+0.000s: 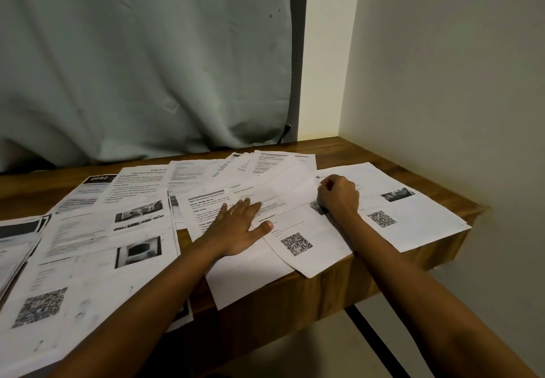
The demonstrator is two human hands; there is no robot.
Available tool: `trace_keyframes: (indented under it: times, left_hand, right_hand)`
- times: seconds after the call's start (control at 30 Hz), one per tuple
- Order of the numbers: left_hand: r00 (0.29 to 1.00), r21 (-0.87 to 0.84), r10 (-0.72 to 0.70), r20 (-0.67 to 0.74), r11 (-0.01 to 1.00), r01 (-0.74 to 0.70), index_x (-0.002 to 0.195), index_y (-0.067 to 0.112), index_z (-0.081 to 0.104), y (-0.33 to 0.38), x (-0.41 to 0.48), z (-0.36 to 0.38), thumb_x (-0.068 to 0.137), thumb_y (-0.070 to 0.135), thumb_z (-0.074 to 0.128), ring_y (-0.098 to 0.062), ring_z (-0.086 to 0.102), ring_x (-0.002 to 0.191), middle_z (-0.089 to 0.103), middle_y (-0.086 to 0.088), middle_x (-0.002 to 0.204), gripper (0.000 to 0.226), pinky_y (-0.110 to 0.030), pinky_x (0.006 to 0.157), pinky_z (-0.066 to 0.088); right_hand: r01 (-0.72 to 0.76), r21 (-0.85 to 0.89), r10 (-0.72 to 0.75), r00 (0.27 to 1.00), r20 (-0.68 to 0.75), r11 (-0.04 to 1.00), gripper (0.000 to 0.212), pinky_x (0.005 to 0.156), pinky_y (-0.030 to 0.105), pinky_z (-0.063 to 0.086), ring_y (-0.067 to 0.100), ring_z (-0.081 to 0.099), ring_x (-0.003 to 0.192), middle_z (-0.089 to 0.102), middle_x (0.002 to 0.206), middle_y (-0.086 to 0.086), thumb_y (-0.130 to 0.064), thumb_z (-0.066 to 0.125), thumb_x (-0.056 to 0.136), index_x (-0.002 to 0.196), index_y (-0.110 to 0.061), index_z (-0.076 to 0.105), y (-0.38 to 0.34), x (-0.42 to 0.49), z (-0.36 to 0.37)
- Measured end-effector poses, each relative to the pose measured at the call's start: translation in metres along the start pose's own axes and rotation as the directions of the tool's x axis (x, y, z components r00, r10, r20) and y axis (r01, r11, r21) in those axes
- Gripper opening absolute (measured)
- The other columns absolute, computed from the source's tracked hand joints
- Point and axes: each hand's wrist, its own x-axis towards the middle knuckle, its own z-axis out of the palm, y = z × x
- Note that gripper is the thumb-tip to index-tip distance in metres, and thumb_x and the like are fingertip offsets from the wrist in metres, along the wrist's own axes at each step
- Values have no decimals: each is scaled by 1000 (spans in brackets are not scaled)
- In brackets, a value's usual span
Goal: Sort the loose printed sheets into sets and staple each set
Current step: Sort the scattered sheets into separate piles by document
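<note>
Print on sheets [138,188] too blurry to read. At tabletop [362,156] L edge, stack [14,245] is cut off. My right hand [339,196] hides its grip.

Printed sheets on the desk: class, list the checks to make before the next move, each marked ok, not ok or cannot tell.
1. Left hand flat on the middle sheet: ok.
2. Right hand pinching the lifted sheet at its corner: ok.
3. Stapler within view: not ok, none seen.
4. Loose sheets sorted into sets: not ok, spread and overlapping.
5. QR-code sheet fully on the desk: not ok, overhangs the front edge.
</note>
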Motion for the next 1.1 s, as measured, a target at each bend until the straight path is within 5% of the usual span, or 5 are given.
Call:
trace_keyframes:
  times: [0.2,0.47,0.7,0.9,1.1]
  left_hand:
    - [1000,-13,-2,-10,1000,2,152,25,3,-1,-11,-8,91,66,19,-18,-4,147,0,0,160,75,-42,116,-9]
    - [998,24,-9,56,1000,8,152,27,3,-5,-17,-5,92,66,17,-19,-9,146,-6,0,159,73,-47,116,-11]
    - [999,-42,-33,11,999,34,152,23,5,-5,-30,-10,93,65,17,-19,-6,147,-2,-2,160,74,-46,117,-10]
    - [985,-157,-148,-89,979,133,149,20,21,-21,-35,-8,83,79,9,-24,9,146,18,-4,157,90,-49,118,-2]
    - [964,-235,-228,-140,953,191,135,12,44,-26,-40,-12,85,76,11,-26,31,136,45,-10,140,87,-53,116,-2]
  right_hand:
    - [-19,154,40,990,-133,988,16,63,30,43,35,59,78,65,82,15,-17,49,82,77,-7,60,-9,28,-29]
    - [-73,345,152,966,-210,936,15,71,20,38,18,57,81,64,87,9,-8,58,83,93,-7,70,-4,66,-85]
    - [-159,564,240,968,-72,811,19,68,32,55,25,63,73,59,68,4,1,63,71,60,-14,60,2,57,-60]
    - [-134,412,108,990,86,901,19,72,41,51,30,60,73,57,64,4,-19,72,71,60,-15,56,-3,48,-23]
    - [-171,450,101,979,175,877,12,86,47,53,26,64,84,63,75,5,-13,71,75,68,-15,63,-14,36,13]
